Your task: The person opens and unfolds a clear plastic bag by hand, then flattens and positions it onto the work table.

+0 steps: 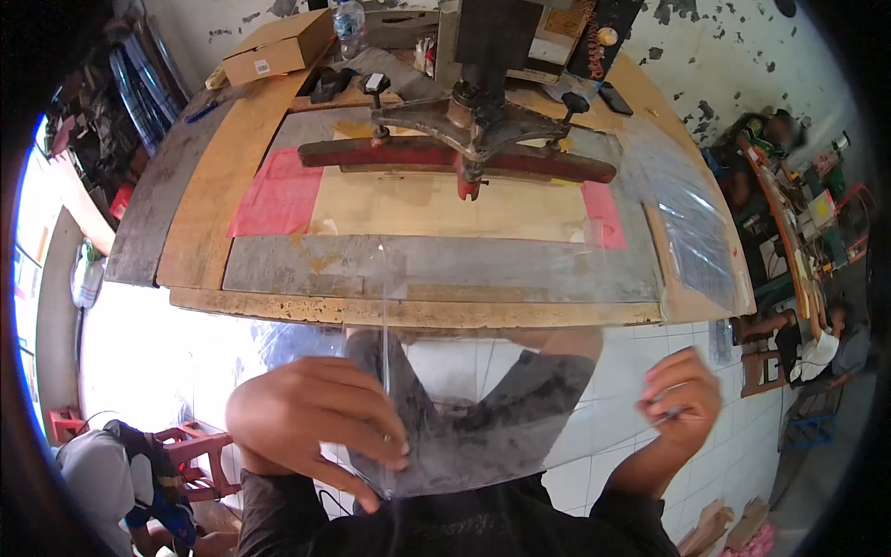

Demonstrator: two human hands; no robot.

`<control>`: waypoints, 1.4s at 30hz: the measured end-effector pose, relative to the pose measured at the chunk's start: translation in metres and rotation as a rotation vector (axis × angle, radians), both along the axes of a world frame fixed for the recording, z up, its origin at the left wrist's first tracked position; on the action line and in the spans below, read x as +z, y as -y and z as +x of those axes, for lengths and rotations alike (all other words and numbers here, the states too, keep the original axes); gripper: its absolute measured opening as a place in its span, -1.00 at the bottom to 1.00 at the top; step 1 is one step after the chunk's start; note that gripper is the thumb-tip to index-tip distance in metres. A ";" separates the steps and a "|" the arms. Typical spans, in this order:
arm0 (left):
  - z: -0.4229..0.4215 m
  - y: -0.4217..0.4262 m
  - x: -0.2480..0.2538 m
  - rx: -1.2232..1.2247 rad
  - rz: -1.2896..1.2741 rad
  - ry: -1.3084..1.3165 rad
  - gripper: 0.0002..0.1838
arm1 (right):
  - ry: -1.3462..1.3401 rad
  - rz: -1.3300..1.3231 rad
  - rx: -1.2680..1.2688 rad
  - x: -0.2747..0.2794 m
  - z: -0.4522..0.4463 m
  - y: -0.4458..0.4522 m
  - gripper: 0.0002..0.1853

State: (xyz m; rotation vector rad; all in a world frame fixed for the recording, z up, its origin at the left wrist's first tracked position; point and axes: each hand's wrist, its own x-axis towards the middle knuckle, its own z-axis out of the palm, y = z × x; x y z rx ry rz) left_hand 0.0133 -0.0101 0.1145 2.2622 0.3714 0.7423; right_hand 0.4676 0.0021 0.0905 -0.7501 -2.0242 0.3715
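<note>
The right grip [687, 399] is pinching the right edge of a clear sheet [501, 450], its fingers curling inward with little gap showing. The left grip [311, 408] is meeting the near left corner of the same sheet with its thumb partly spread from its fingers; whether it is clasping that corner firmly, one cannot tell through the blur. The sheet is spanning the space between the two grips, its near edge sagging slightly in front of the dark shirt [445, 531], while its far part is reaching over the near edge of the bench [269, 304]; the legs [561, 381] are showing through it. Ahead of both grips, a yellow panel [445, 209] is lying crosswise on the bench, a pink piece [269, 200] bordering its left end and another pink piece [605, 212] its right. Over the panel, a press [471, 121] is carrying a red bar [548, 165]. Forward of the right grip, plastic [691, 246] is resting along the bench's right side, and a phone [614, 99] is lying farther on. Well forward of the left grip, a pen [201, 112], a box [278, 51] and a bottle [350, 28] are occupying the bench's far left. Left of the left grip, another person [97, 478] is bending low.
</note>
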 end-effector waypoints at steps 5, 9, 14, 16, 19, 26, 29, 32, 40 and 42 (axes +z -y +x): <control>0.032 -0.017 -0.086 0.498 0.074 -0.183 -0.29 | 0.232 -0.305 0.005 -0.056 -0.003 0.000 -0.66; 0.056 -0.019 -0.125 0.826 0.209 -0.447 -0.13 | 0.299 -0.496 -0.009 -0.063 0.003 0.006 -0.70; 0.074 -0.026 -0.138 0.926 0.274 -0.531 -0.11 | 0.574 -0.629 0.283 -0.037 -0.015 -0.010 -0.44; 0.082 -0.029 -0.142 0.953 0.280 -0.557 -0.10 | 0.451 -0.530 0.237 -0.040 -0.024 -0.018 -0.36; 0.093 -0.035 -0.143 0.956 0.281 -0.525 -0.08 | 0.490 -0.143 -0.081 -0.054 -0.067 -0.035 -0.30; 0.094 -0.038 -0.146 0.944 0.292 -0.512 -0.09 | 0.739 -0.098 -0.294 -0.106 -0.088 -0.072 -0.19; 0.096 -0.036 -0.145 0.978 0.262 -0.516 -0.10 | 0.761 -0.109 -0.331 -0.111 -0.086 -0.071 -0.20; 0.096 -0.038 -0.143 0.976 0.241 -0.508 -0.11 | 0.791 -0.120 -0.365 -0.109 -0.083 -0.072 -0.18; 0.100 -0.039 -0.140 0.994 0.183 -0.559 -0.10 | 0.779 -0.149 -0.365 -0.108 -0.082 -0.080 -0.17; 0.100 -0.039 -0.139 0.991 0.172 -0.571 -0.10 | 0.771 -0.162 -0.357 -0.107 -0.082 -0.081 -0.18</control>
